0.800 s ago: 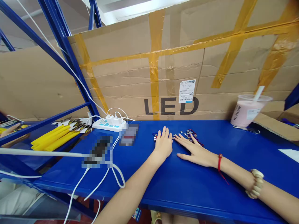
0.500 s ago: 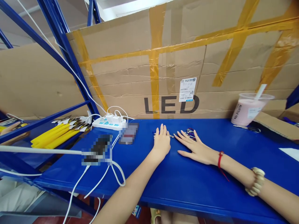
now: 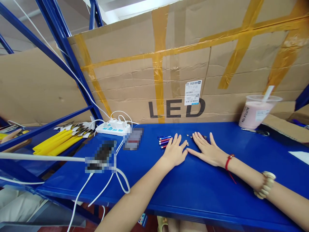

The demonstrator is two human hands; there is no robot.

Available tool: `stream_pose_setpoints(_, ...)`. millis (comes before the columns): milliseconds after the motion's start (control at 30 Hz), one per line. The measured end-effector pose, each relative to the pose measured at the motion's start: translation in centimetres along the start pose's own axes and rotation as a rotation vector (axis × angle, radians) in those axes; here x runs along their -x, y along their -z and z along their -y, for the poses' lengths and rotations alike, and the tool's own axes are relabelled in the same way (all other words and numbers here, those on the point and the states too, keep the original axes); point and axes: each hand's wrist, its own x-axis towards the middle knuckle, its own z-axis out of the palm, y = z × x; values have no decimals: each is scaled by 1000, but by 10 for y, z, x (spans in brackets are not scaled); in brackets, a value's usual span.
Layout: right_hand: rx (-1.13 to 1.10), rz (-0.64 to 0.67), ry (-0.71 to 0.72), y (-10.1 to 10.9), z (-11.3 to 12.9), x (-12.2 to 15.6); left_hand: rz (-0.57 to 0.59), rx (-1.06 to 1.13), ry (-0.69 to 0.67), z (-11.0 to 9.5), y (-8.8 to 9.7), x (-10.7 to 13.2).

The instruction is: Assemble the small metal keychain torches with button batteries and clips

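Both my hands lie flat, palms down, on the blue table [image 3: 193,193] with fingers stretched out. My left hand [image 3: 175,153] rests just right of a few small red and blue pen-like sticks [image 3: 164,141]. My right hand [image 3: 208,150] covers part of a scatter of small silver button cells [image 3: 188,138]; a few show between the two hands. A red string circles my right wrist and a beaded bracelet sits further up the forearm. Neither hand holds anything.
A taped cardboard sheet marked LED [image 3: 176,109] stands behind the table. A pink drink cup with a straw [image 3: 257,112] is at the back right. A white power strip [image 3: 113,128], white cables, two blurred devices and yellow-handled tools [image 3: 56,141] lie to the left.
Both hands have shifted to the right and drawn together, thumbs nearly touching. The red and blue sticks, earlier under my left hand, are now uncovered.
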Motion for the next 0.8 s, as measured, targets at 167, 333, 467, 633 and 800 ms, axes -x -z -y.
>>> stream_pose_setpoints(167,-122,-60,184,6,5,2,-53,-77,90,4,6,-3)
stream_pose_setpoints(333,-229,56,399,10,14,10,-17,-166,330,15,14,-6)
stream_pose_setpoints(467,-193,109,383,10,16,11,1,-149,436,26,18,-7)
stream_pose_setpoints(633,-133,88,269,8,9,5,-79,-73,539,40,27,-7)
stream_pose_setpoints(800,-95,52,173,3,-1,1,-126,-11,490,45,24,-7)
